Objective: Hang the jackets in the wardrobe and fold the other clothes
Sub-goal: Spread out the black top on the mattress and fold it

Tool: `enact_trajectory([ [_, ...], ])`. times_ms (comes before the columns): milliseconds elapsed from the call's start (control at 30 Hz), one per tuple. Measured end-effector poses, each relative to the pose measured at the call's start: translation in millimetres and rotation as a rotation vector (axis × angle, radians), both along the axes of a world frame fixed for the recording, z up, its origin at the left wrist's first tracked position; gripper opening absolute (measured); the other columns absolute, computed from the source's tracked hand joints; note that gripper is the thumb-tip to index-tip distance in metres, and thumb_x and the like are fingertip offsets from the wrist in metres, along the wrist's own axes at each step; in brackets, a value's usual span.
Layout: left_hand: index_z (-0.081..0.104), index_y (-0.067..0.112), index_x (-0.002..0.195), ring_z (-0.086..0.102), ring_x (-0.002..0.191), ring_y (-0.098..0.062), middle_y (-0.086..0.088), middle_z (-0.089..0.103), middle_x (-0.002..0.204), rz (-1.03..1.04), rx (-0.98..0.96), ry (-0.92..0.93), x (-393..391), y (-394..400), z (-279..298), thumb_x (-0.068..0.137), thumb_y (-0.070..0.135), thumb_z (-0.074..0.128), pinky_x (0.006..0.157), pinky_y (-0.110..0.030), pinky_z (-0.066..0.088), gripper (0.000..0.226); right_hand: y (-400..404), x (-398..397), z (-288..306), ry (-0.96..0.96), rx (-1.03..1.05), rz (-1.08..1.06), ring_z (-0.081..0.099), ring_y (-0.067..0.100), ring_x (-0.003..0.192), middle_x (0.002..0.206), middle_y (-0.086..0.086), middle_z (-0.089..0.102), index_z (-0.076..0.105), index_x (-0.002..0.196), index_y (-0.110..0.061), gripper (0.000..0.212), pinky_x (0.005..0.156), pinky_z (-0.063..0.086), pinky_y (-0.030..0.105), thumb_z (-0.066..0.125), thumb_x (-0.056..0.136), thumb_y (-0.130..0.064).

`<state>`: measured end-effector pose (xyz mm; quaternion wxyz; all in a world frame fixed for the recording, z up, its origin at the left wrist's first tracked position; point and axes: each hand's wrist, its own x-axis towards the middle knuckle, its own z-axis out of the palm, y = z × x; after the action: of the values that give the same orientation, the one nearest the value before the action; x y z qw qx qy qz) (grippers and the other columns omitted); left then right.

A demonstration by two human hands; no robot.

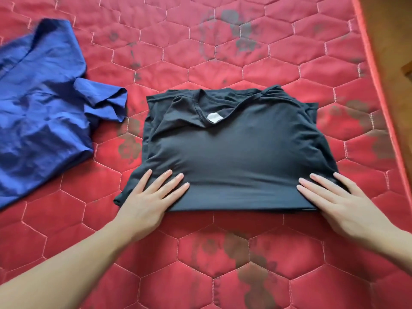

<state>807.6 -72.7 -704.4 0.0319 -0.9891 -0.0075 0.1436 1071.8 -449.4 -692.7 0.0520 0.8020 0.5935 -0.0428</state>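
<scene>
- Folded T-shirt (234,150) at the middle of the mattress (223,253), collar on the far side, fold edge on the near side.
- Left hand (147,197) flat on the near left corner of the T-shirt, fingers straight.
- Right hand (334,201) flat on the near right corner, fingers straight.
- Unfolded shirt (42,117) to the left of the T-shirt, apart from it, partly beyond the left edge of view.
- Mattress edge along the far right, with floor (396,41) beyond.

red quilted mattress (223,52), black shirt (234,152), blue shirt (40,112)
</scene>
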Motion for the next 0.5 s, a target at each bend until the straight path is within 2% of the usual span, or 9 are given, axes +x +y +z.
enact_trajectory([
  [100, 0.040, 0.026, 0.146, 0.046, 0.134, -0.028, -0.001, 0.045, 0.149, 0.015, 0.025, -0.005, 2.6, -4.3, 0.3, 0.070, 0.012, 0.030, 0.109, -0.053, 0.024, 0.078, 2.6, -6.4, -1.4, 0.010, -0.040, -0.082, 0.042, 0.026, 0.132, 0.143, 0.007, 0.051, 0.044, 0.136, -0.021, 0.058, 0.103, 0.034, 0.050, 0.033, 0.079, -0.016],
  [200, 0.037, 0.029, 0.146, 0.046, 0.135, -0.027, 0.000, 0.044, 0.150, 0.044, 0.036, -0.001, 4.0, -5.7, 0.7, 0.068, 0.011, 0.029, 0.109, -0.054, 0.023, 0.080, 11.0, -10.3, 2.1, 0.063, -0.010, -0.154, 0.058, 0.033, 0.119, 0.131, 0.009, 0.061, 0.056, 0.126, -0.022, 0.056, 0.090, 0.044, 0.047, 0.035, 0.074, -0.018],
  [267, 0.037, 0.031, 0.146, 0.045, 0.136, -0.026, 0.001, 0.044, 0.150, 0.073, 0.058, 0.020, 6.1, -4.0, 2.2, 0.067, 0.011, 0.043, 0.110, -0.055, 0.019, 0.081, 19.0, -14.0, 8.5, 0.103, 0.051, -0.158, 0.066, 0.032, 0.106, 0.118, 0.004, 0.069, 0.066, 0.114, -0.020, 0.048, 0.081, 0.049, 0.043, 0.039, 0.074, -0.019],
  [333, 0.041, 0.028, 0.144, 0.042, 0.137, -0.026, -0.001, 0.045, 0.150, 0.167, 0.038, 0.050, 11.0, -13.2, 6.1, 0.057, 0.018, 0.063, 0.111, -0.056, 0.015, 0.091, 26.6, -26.0, 13.2, 0.103, 0.079, -0.152, 0.068, 0.025, 0.091, 0.103, -0.004, 0.072, 0.070, 0.104, -0.022, 0.040, 0.084, 0.045, 0.046, 0.044, 0.074, -0.025],
  [367, 0.044, 0.025, 0.143, 0.040, 0.139, -0.025, -0.003, 0.045, 0.149, 0.214, 0.005, 0.047, 14.2, -23.8, 9.5, 0.053, 0.025, 0.067, 0.112, -0.056, 0.015, 0.093, 30.3, -34.9, 13.8, 0.101, 0.085, -0.146, 0.067, 0.024, 0.084, 0.094, -0.006, 0.071, 0.070, 0.100, -0.022, 0.037, 0.088, 0.043, 0.049, 0.045, 0.073, -0.028],
  [433, 0.046, 0.021, 0.142, 0.036, 0.141, -0.024, -0.006, 0.043, 0.151, 0.238, -0.084, 0.008, 21.2, -56.4, 15.9, 0.050, 0.038, 0.065, 0.112, -0.056, 0.017, 0.096, 39.0, -54.2, 14.1, 0.103, 0.099, -0.118, 0.064, 0.023, 0.074, 0.080, -0.007, 0.067, 0.070, 0.096, -0.021, 0.034, 0.092, 0.039, 0.055, 0.047, 0.073, -0.033],
  [500, 0.043, 0.024, 0.143, 0.035, 0.142, -0.021, -0.003, 0.042, 0.151, 0.168, -0.219, -0.068, 29.9, -97.2, 19.6, 0.053, 0.043, 0.064, 0.111, -0.054, 0.021, 0.094, 48.1, -70.2, 13.3, 0.132, 0.126, -0.097, 0.062, 0.022, 0.071, 0.075, -0.008, 0.064, 0.070, 0.096, -0.022, 0.034, 0.094, 0.037, 0.054, 0.048, 0.073, -0.035],
])
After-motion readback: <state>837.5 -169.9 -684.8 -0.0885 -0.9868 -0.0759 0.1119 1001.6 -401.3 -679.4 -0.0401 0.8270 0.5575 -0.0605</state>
